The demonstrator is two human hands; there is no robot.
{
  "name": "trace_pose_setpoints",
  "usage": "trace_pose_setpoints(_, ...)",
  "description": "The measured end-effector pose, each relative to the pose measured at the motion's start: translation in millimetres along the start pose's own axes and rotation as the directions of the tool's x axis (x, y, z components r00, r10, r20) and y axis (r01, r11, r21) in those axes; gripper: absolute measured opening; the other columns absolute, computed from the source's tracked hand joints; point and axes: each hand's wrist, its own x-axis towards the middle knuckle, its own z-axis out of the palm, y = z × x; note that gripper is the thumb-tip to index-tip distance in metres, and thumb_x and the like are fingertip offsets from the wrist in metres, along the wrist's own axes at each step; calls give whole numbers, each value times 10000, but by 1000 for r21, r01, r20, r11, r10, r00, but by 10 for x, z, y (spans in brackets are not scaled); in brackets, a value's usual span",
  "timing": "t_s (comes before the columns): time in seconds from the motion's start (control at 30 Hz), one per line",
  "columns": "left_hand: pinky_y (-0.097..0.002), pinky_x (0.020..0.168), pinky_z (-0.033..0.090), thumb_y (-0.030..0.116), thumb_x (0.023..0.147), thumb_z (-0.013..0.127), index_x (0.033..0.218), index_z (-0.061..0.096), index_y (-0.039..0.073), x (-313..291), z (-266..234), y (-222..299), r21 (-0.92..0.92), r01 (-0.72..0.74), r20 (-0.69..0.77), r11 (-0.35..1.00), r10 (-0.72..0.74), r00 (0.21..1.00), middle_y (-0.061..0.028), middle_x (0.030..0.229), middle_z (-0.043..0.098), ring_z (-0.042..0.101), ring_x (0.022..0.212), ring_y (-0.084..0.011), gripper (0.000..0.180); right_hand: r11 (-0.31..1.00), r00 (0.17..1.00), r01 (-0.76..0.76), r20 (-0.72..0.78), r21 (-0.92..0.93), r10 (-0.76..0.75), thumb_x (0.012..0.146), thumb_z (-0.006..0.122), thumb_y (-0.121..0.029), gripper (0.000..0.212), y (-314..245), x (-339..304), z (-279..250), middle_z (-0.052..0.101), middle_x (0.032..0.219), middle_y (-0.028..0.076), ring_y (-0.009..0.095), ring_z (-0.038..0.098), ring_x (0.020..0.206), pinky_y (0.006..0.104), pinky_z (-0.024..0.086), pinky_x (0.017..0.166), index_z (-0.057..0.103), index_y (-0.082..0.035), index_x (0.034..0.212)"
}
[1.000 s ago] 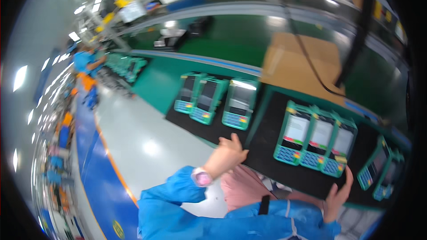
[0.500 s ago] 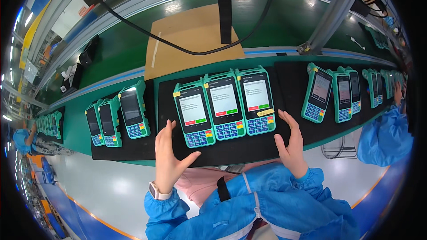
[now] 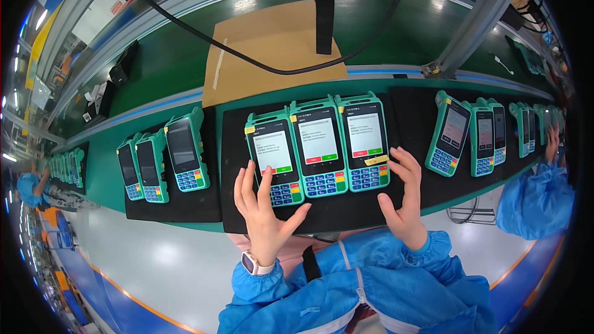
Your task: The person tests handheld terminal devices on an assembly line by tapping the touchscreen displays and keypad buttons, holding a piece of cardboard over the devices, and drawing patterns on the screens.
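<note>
Three payment terminals in green frames lie side by side before me on a black mat [image 3: 334, 210]: a left terminal [image 3: 270, 142], a middle terminal [image 3: 317, 136] and a right terminal [image 3: 364, 130]. Each lit screen shows a light page with a red and a green button. Over the lower part of the left terminal is my left hand [image 3: 265, 213], fingers spread, one fingertip at the red button; whether it touches cannot be told. My right hand [image 3: 403, 195] is open beside the right terminal, fingertips near its lower right edge and a small yellow label [image 3: 376, 160].
Dark-screened terminals [image 3: 151, 167] lie to the left, and more terminals [image 3: 448, 133] lie to the right. Behind are a cardboard sheet [image 3: 272, 49], a black upright post [image 3: 323, 15] and a hanging cable [image 3: 247, 59]. A co-worker's blue sleeve [image 3: 537, 198] shows at right.
My left hand has moved right and up, from beside the left terminal to over its screen and keys. My right hand has come slightly closer to the right terminal's edge.
</note>
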Motion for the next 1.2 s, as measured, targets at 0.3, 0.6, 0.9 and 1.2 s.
trace_pose_setpoints(0.3, -496, 1050, 334, 265, 666, 824, 1321, 497, 46, -22, 10, -43, -91, -72, -75, 993, 65, 995, -182, 1392, 416, 373, 1295, -411, 765, 968, 973, -122, -167, 220, 161, 907, 548, -212, 568, 141, -94, 198, 356, 1440, 206, 317, 359, 1342, 420, 272, 1105, 337, 22, 1379)
trace_pose_setpoints(0.6, -467, 1037, 364, 211, 671, 812, 1335, 472, 30, -46, -92, -134, -245, -81, -158, 966, 43, 987, -182, 1368, 441, 403, 1283, -383, 768, 996, 987, 0, -162, 88, 15, 916, 510, -194, 532, 198, -149, 217, 381, 1421, 193, 305, 362, 1348, 407, 281, 1102, 334, -16, 1385)
trace_pose_setpoints(0.9, -393, 1120, 277, 135, 715, 799, 1482, 198, -9, 390, -654, -1211, -278, 236, -238, 931, -305, 922, -237, 1483, 299, 331, 1368, -350, 985, 947, 942, -87, -284, 310, 179, 920, 494, -131, 517, 165, -147, 203, 387, 1409, 188, 294, 371, 1344, 418, 320, 1074, 323, -4, 1390)
trace_pose_setpoints(1.2, -376, 1134, 255, 35, 735, 710, 1500, 211, 36, 309, -664, -1183, 25, 160, -251, 987, -148, 956, -190, 1520, 295, 296, 1408, -352, 914, 921, 951, -76, -250, 382, 182, 877, 540, -42, 518, 185, -111, 181, 406, 1380, 171, 261, 421, 1282, 378, 364, 1026, 364, -4, 1363)
